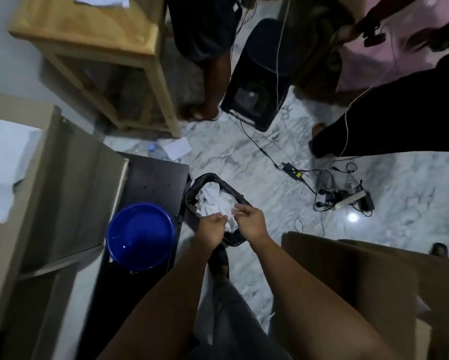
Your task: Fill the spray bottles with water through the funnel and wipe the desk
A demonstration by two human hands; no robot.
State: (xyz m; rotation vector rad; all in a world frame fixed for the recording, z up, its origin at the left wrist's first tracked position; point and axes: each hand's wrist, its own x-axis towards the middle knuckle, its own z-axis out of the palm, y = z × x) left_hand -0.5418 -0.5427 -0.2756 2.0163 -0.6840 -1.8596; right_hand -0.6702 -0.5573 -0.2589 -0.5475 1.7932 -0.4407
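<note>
My left hand (213,228) and my right hand (250,220) hover close together over a black waste bin (192,189) on the floor. The bin is full of crumpled white tissue (213,194). A wad of white tissue (230,224) sits right between my fingertips and touches both hands; whether I grip it or it lies in the bin is unclear. A blue bucket (140,236) holding water stands to the left on a dark low surface (156,178). No spray bottle or funnel is in view.
A wooden table (88,35) stands at the back left, and a clear plastic bottle (154,149) lies on the marble floor beside it. Cables and a power strip (348,198) sprawl to the right. Two other people's legs (213,81) and a black speaker (259,74) are behind. A brown cardboard box (361,281) is at my right.
</note>
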